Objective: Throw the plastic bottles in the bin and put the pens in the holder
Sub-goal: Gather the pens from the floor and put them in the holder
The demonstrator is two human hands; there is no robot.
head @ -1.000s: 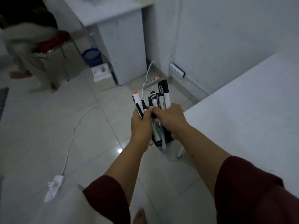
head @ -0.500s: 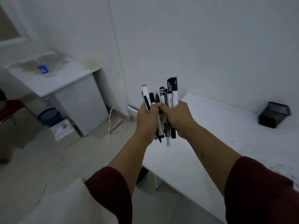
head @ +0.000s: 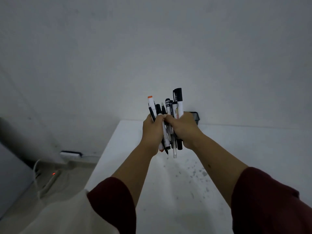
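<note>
Two hands, your left hand [head: 152, 132] and right hand [head: 184, 130], clamp one upright bundle of pens [head: 170, 114] above the white bench [head: 236, 149]; the black holder [head: 195, 116] sits at the far edge, just behind your right knuckles.

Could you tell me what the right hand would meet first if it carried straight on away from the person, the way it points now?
Probably the black holder against the wall, just beyond the right hand; only bare table shows between, though depth is uncertain.
</note>
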